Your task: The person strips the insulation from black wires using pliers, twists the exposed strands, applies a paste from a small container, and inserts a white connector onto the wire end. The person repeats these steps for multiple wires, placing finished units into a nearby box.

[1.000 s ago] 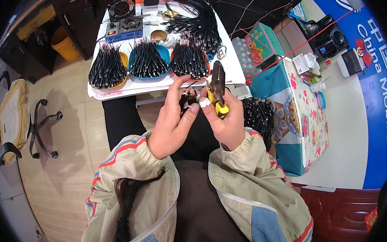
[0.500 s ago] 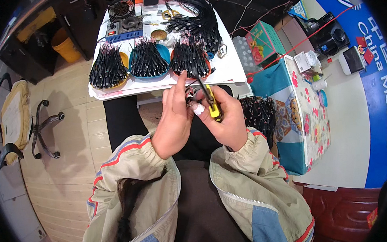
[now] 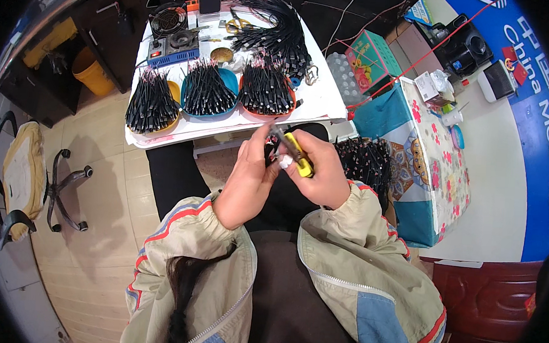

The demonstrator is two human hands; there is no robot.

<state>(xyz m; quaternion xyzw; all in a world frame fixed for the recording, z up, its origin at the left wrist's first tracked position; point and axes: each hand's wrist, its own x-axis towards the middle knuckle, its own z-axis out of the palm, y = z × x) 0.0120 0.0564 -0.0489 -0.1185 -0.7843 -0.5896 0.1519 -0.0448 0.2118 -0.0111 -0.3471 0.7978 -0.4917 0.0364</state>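
Over my lap, just in front of the white table, my two hands work close together. My right hand (image 3: pixel 322 174) is closed round a yellow-and-black handled tool (image 3: pixel 304 166) with a dark metal end pointing up and left; its exact kind is unclear. White wrapping (image 3: pixel 285 162) covers the tip of my right thumb. My left hand (image 3: pixel 247 181) is closed, its fingertips meeting the tool's metal end. Between the hands shows a bit of black cable (image 3: pixel 271 149) with reddish wire ends, mostly hidden by my fingers. Beyond stand yellow (image 3: pixel 177 93), blue (image 3: pixel 230 81) and orange (image 3: pixel 270 114) trays full of short black cables.
More black cables (image 3: pixel 283 34) lie heaped at the back of the white table (image 3: pixel 319 105). A blue device with a fan (image 3: pixel 174 51) stands at back left. Bunched cables (image 3: pixel 366 164) sit right of my knee. A flower-patterned cloth (image 3: pixel 441 172) covers the right-hand surface; an office chair (image 3: pixel 25 181) stands left.
My left fingers, stretched up before, have curled down toward the cable. The tool has dipped, its metal end now lower and closer to my left fingertips. My view has shifted slightly.
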